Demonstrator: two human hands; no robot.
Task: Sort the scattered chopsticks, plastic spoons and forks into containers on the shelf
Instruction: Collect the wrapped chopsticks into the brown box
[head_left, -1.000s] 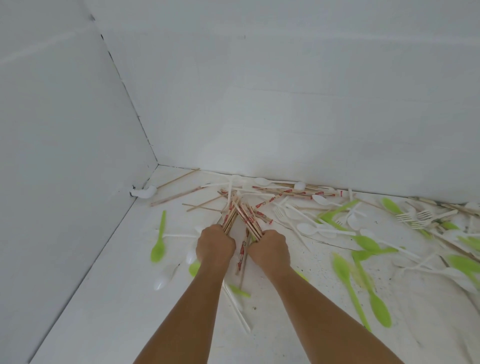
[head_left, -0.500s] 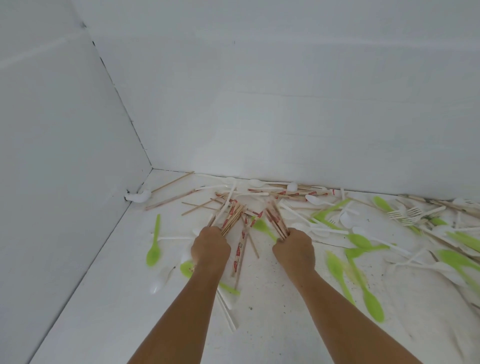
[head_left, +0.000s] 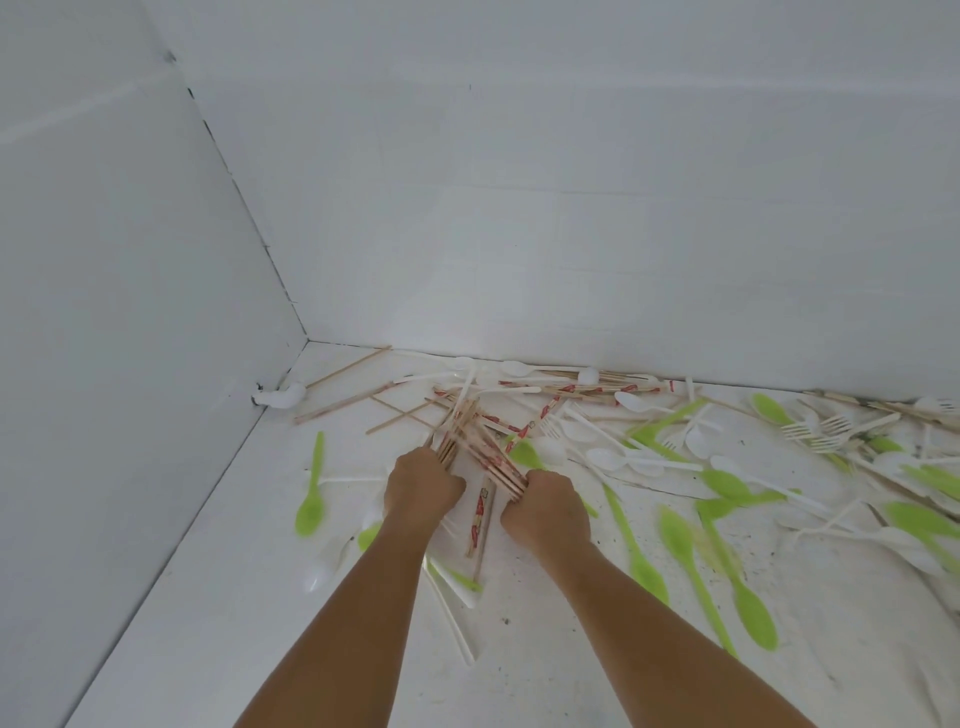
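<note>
Left hand (head_left: 423, 486) fisted round a chopstick bundle (head_left: 457, 431), right hand (head_left: 545, 506) fisted round a second chopstick bundle (head_left: 498, 462) just beside it; green spoons (head_left: 756, 623) and white forks (head_left: 815, 431) scattered right, loose chopsticks (head_left: 571, 388) along far wall (head_left: 571, 234)

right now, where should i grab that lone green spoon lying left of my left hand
Pinch the green spoon by its slim handle, the far end, from above and from the right: it lies flat, bowl toward you, with the side wall close on its left. Your left hand grips chopsticks, so probably free it first.
</note>
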